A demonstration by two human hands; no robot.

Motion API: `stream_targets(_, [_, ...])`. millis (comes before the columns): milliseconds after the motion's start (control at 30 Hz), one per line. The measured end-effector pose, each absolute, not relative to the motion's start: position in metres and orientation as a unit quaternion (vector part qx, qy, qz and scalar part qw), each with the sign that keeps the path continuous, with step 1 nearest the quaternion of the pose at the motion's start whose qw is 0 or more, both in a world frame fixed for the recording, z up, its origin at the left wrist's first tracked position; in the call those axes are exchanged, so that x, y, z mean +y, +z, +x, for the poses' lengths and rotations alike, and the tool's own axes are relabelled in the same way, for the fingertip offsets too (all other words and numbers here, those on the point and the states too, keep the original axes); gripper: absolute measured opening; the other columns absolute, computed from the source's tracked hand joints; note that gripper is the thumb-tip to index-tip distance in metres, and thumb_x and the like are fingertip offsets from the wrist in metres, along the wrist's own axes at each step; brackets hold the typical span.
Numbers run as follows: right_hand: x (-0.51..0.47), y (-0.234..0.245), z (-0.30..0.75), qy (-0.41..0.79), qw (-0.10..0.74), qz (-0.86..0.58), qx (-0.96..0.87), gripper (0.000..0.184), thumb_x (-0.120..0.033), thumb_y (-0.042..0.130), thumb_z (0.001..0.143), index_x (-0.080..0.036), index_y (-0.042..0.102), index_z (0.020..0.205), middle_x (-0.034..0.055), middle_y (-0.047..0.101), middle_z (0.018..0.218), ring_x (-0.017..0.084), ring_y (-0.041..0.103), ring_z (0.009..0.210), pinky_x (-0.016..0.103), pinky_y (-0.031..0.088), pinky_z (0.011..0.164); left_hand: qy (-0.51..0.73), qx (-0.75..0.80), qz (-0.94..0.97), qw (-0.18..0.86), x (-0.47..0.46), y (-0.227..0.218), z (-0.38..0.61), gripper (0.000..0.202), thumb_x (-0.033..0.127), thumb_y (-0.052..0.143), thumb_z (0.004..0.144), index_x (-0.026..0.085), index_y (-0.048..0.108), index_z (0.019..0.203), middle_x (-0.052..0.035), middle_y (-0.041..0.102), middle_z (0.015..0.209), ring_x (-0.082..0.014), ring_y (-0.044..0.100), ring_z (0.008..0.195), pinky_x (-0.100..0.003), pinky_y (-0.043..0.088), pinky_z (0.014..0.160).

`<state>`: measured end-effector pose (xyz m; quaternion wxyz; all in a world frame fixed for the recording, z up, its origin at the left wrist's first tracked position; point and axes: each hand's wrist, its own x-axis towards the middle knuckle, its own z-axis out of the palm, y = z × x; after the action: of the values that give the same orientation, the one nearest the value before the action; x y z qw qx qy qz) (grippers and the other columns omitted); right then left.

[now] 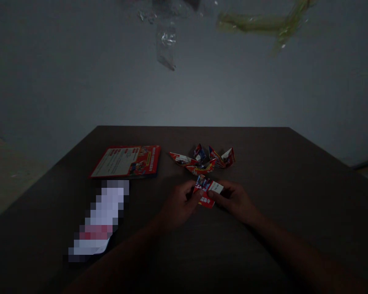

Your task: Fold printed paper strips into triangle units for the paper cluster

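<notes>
A small folded piece of printed paper [207, 196], red, blue and white, is held between both hands just above the table. My left hand [182, 202] pinches its left side, the thumb lying on top. On its right side my right hand [234, 200] grips it, also with the thumb over the printed face. Just beyond the hands lie several folded paper shapes [200, 166] in the same colours, with pointed corners standing up. The undersides of the held paper and some fingers are hidden.
Left of the folded shapes lies a stack of red printed sheets [119, 161]. A lit phone-like device [106, 210], pixelated, rests nearer on the left. The dark table [294, 171] meets a pale wall [233, 90] bearing yellow tape [257, 23] and clear plastic [166, 45].
</notes>
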<state>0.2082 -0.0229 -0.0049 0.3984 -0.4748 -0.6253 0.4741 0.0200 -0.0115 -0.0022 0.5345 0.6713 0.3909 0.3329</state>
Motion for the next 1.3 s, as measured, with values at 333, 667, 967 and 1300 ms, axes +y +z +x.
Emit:
stream_targets(333, [-0.0251,-0.0049,0.2066,0.462,0.38,-0.458,-0.658,0.025,-0.039,0.057,0.082,-0.015,0.06,0.076,-0.0012,0.055,0.065,0.012,0.049,0.06,0.022,0.039,0.057,0.343,0.39,0.673,0.527,-0.0107,-0.0019,0.0221,0.025,0.036,0.053,0.082,0.014,0.058,0.094,-0.0003,0.057,0.071,-0.0116,0.052,0.058,-0.02,0.038,0.051])
stream_targets(667, [-0.0276,-0.0005,0.206,0.488,0.363,-0.429,-0.668,0.025,-0.039,0.057,0.082,-0.015,0.06,0.08,-0.0013,0.05,0.066,0.011,0.045,0.06,0.022,0.036,0.055,0.349,0.395,0.698,0.485,-0.0112,0.0002,0.0224,0.019,0.03,0.052,0.083,0.014,0.058,0.092,-0.0024,0.058,0.079,-0.0137,0.052,0.069,-0.021,0.039,0.059])
stream_targets(967, [-0.0266,-0.0005,0.2039,0.509,0.375,-0.441,-0.637,0.025,-0.038,0.056,0.083,-0.014,0.059,0.077,-0.0019,0.053,0.063,0.008,0.042,0.054,0.02,0.034,0.051,0.36,0.392,0.651,0.541,-0.0079,-0.0073,0.0239,0.032,0.043,0.046,0.085,0.013,0.056,0.086,0.0007,0.054,0.066,-0.0099,0.049,0.054,-0.019,0.039,0.047])
stream_targets(1300, [-0.0257,-0.0007,0.2044,0.509,0.377,-0.466,-0.618,0.032,-0.043,0.056,0.082,-0.015,0.055,0.066,-0.0039,0.048,0.054,0.007,0.037,0.047,0.019,0.028,0.044,0.378,0.403,0.619,0.558,-0.0066,-0.0009,0.0249,0.037,0.046,0.041,0.087,0.014,0.052,0.072,0.0031,0.05,0.055,-0.0094,0.048,0.049,-0.02,0.035,0.047])
